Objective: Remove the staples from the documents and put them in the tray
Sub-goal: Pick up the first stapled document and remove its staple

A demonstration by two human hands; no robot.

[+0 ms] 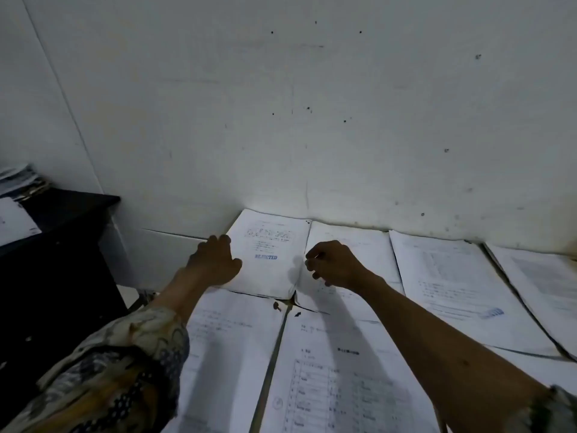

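Several white documents lie side by side on the surface against the wall. The one stamped REJECTED in blue (271, 254) sits at the back. My left hand (214, 260) rests on its left edge with fingers curved over the paper. My right hand (332, 265) hovers at the seam between that document and its right neighbour (368, 251), fingers loosely curled, holding nothing that I can make out. Two nearer documents (231, 332) (337, 370) lie under my forearms. Small dark marks (276, 305) sit where the four corners meet. No tray or staple is visible.
A black desk (68, 214) stands at the left with a loose sheet (15, 223) and a paper stack (18, 179) on it. More documents (452, 285) (543, 276) extend to the right along the white wall (312, 120).
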